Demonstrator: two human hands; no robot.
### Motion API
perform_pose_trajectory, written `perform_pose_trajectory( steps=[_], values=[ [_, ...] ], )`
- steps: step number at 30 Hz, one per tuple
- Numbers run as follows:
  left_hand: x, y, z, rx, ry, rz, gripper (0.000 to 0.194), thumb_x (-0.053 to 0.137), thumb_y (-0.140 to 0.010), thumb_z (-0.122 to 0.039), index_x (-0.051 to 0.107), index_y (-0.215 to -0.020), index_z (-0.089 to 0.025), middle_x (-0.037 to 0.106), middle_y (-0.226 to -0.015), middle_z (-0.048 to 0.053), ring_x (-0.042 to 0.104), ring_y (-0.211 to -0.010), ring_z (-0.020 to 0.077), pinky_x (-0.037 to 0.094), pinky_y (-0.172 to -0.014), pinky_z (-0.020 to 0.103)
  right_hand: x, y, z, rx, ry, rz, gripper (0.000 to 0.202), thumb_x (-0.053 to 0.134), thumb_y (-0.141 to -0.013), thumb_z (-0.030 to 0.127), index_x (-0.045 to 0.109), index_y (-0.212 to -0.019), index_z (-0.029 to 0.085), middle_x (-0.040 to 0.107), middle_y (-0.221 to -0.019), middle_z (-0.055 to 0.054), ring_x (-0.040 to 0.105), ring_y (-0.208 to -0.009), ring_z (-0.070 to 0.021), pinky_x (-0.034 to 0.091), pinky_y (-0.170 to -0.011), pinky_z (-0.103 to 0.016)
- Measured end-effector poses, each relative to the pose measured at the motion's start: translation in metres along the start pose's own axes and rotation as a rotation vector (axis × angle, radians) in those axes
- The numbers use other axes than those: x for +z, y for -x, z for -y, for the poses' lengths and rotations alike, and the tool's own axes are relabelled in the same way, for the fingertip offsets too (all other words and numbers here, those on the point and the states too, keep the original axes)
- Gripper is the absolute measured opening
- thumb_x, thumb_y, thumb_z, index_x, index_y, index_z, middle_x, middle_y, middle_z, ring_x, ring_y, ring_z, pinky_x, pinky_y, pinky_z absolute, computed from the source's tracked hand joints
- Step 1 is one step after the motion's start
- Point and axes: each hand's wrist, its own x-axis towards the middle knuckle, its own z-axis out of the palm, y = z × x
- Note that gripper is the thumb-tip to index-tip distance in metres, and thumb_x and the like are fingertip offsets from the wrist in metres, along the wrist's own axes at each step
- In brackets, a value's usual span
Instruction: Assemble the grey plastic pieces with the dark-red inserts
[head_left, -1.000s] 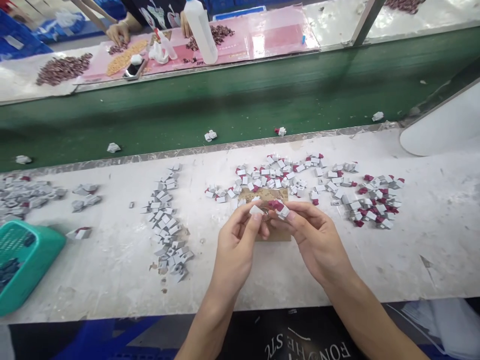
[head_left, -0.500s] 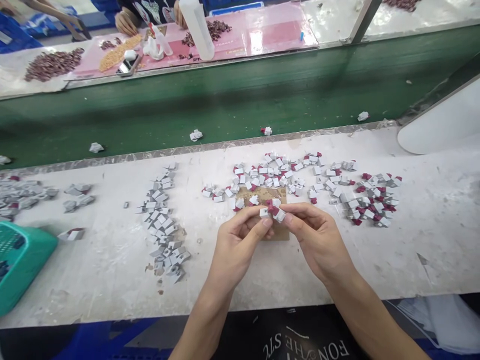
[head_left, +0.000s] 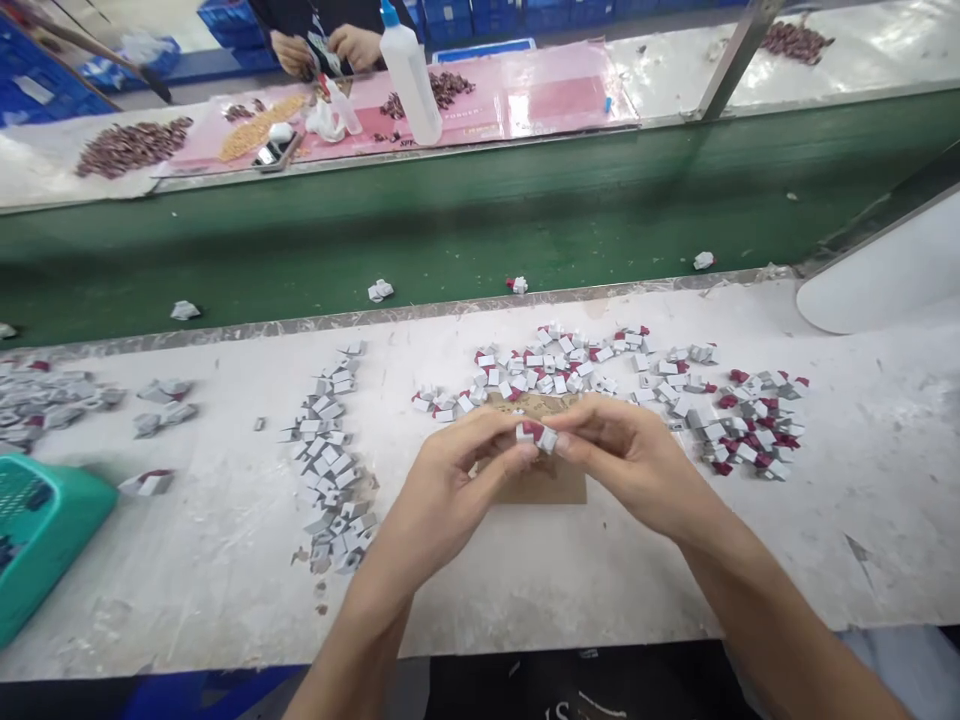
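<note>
A small grey-and-dark-red part (head_left: 537, 435) is pinched between the fingertips of my left hand (head_left: 457, 475) and my right hand (head_left: 637, 460), one hand on each side of it. Both hands are over a brown board (head_left: 551, 488) lying on the white table. Behind the board spreads a pile of grey and red parts (head_left: 555, 362). To the right of my right hand is another such pile (head_left: 754, 425). A long heap of grey parts (head_left: 330, 460) stretches to the left of my left hand.
A teal basket (head_left: 75, 500) stands at the left edge, near more grey parts (head_left: 52, 400). Beyond the table runs a green belt (head_left: 450, 225) with scattered parts. Across it, a person's hands (head_left: 356, 47) are near a white bottle (head_left: 412, 85). A white rounded object (head_left: 885, 260) is at right.
The view has shifted, so the table appears lower. The held part has turned between my fingers. Parts on the green belt have moved left. The other person's hands are now closer together.
</note>
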Motion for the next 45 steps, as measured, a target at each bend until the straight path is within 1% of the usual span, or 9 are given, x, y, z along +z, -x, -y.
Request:
perform_pose_trajectory(
  steps=[6, 11, 15, 21, 27, 31, 36, 40, 45],
  values=[
    [-0.041, -0.068, 0.012, -0.115, -0.115, -0.398, 0.017, 0.074, -0.104, -0.034, 0.085, -0.11, -0.022, 0.079, -0.092, 0.004, 0.071, -0.08, 0.0208, 0.054, -0.07, 0.032, -0.005, -0.152, 0.011, -0.044, 0.797, -0.205, 0.04, 0.071, -0.105, 0.015, 0.085, -0.142, 0.021, 0.08, -0.146, -0.015, 0.079, -0.12, -0.031, 0.063, -0.11, -0.05],
    [-0.053, -0.155, 0.014, -0.153, -0.191, -0.522, 0.007, 0.07, -0.099, -0.017, 0.075, -0.094, -0.02, 0.079, -0.099, 0.008, 0.071, -0.085, 0.0209, 0.054, -0.08, 0.032, -0.006, -0.233, 0.021, -0.04, 0.898, -0.229, 0.027, 0.076, -0.092, 0.004, 0.091, -0.109, 0.017, 0.085, -0.127, -0.017, 0.076, -0.126, -0.035, 0.057, -0.116, -0.048],
    [-0.022, -0.214, 0.014, -0.182, -0.214, -0.397, 0.006, 0.073, -0.101, -0.014, 0.071, -0.099, -0.02, 0.079, -0.092, 0.007, 0.071, -0.08, 0.0203, 0.054, -0.08, 0.032, -0.031, -0.186, 0.038, -0.085, 0.893, -0.346, 0.029, 0.068, -0.104, 0.017, 0.086, -0.127, 0.016, 0.086, -0.115, -0.015, 0.079, -0.105, -0.0304, 0.062, -0.103, -0.046],
    [0.031, -0.261, 0.013, -0.221, -0.359, -0.223, 0.006, 0.071, -0.106, -0.016, 0.073, -0.105, -0.021, 0.083, -0.104, 0.01, 0.077, -0.094, 0.0241, 0.057, -0.09, 0.034, -0.063, -0.016, 0.002, 0.057, 0.69, -0.299, 0.043, 0.072, -0.105, 0.066, 0.092, -0.118, 0.031, 0.073, -0.065, -0.003, 0.068, -0.055, -0.0232, 0.054, -0.049, -0.032],
    [0.015, -0.211, 0.004, -0.207, -0.593, -0.237, 0.029, 0.063, -0.113, -0.019, 0.072, -0.14, -0.019, 0.073, -0.145, 0.021, 0.072, -0.132, 0.0342, 0.054, -0.114, 0.045, -0.052, 0.075, -0.06, 0.327, 0.584, -0.327, 0.055, 0.075, -0.099, 0.077, 0.094, -0.118, 0.029, 0.086, -0.084, -0.006, 0.077, -0.063, -0.0238, 0.065, -0.057, -0.03],
    [-0.038, -0.133, 0.013, -0.255, -0.723, -0.347, 0.042, 0.058, -0.108, -0.011, 0.066, -0.149, -0.015, 0.066, -0.152, 0.024, 0.056, -0.152, 0.0414, 0.041, -0.133, 0.058, -0.047, 0.079, -0.062, 0.255, 0.599, -0.356, 0.05, 0.074, -0.105, 0.069, 0.09, -0.131, 0.029, 0.077, -0.073, -0.001, 0.074, -0.067, -0.0225, 0.063, -0.065, -0.03],
    [-0.097, -0.063, 0.047, -0.568, -0.989, -0.697, 0.034, 0.07, -0.101, -0.027, 0.07, -0.134, -0.017, 0.065, -0.146, 0.026, 0.05, -0.15, 0.0551, 0.044, -0.124, 0.072, -0.045, 0.067, -0.054, 0.075, 0.709, -0.366, 0.039, 0.069, -0.112, 0.06, 0.088, -0.123, 0.028, 0.084, -0.089, -0.005, 0.073, -0.067, -0.0219, 0.062, -0.064, -0.034],
    [-0.106, -0.049, 0.061, -0.514, -0.877, -0.694, 0.007, 0.064, -0.099, -0.026, 0.058, -0.104, -0.024, 0.068, -0.119, 0.019, 0.048, -0.146, 0.0543, 0.037, -0.124, 0.075, -0.042, 0.066, -0.051, -0.005, 0.758, -0.387, 0.031, 0.065, -0.115, 0.051, 0.085, -0.105, 0.03, 0.088, -0.109, -0.008, 0.083, -0.088, -0.0277, 0.065, -0.071, -0.037],
    [-0.109, -0.056, 0.067, -0.414, -0.725, -0.747, 0.03, 0.069, -0.088, -0.024, 0.04, -0.088, -0.03, 0.065, -0.104, 0.013, 0.057, -0.134, 0.0491, 0.038, -0.125, 0.073, -0.043, 0.076, -0.058, 0.031, 0.759, -0.46, 0.029, 0.069, -0.112, 0.055, 0.087, -0.122, 0.035, 0.088, -0.111, -0.008, 0.08, -0.082, -0.0293, 0.066, -0.074, -0.042]
  ],
)
